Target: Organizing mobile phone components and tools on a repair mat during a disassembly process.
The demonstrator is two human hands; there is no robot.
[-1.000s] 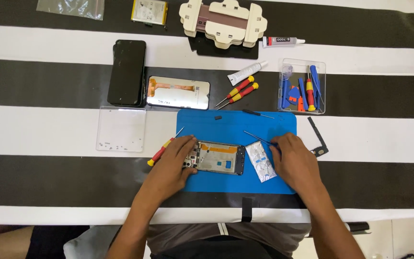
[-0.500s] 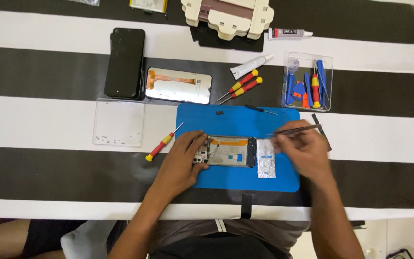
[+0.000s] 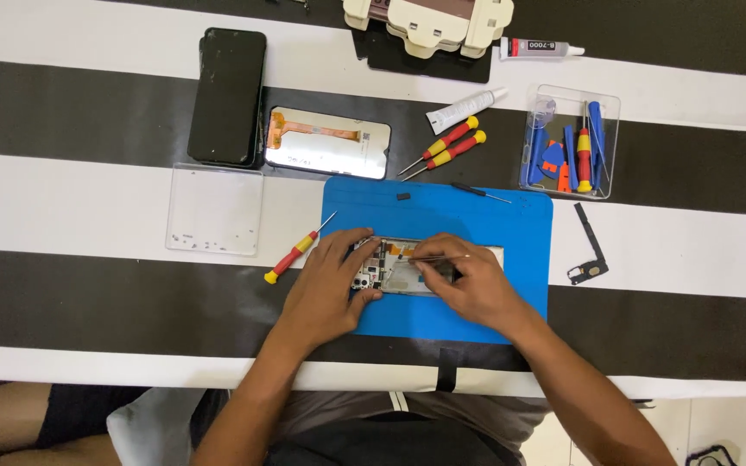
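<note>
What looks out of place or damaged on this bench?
Nothing spilled. The opened phone on the blue mat has its insides bare, and a loose black part lies off the mat to the right. The black phone looks scuffed.

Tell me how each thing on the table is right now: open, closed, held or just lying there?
Opened phone on the blue mat: back off, insides showing, steadied by the left hand.
Thin metal tweezers: held in the right hand, over the phone.
Black phone: lying flat, screen dark.
Detached screen panel: lying loose, orange ribbon showing.
Clear plastic tool box: open, tools inside.
White glue tube: capped, lying down.
</note>
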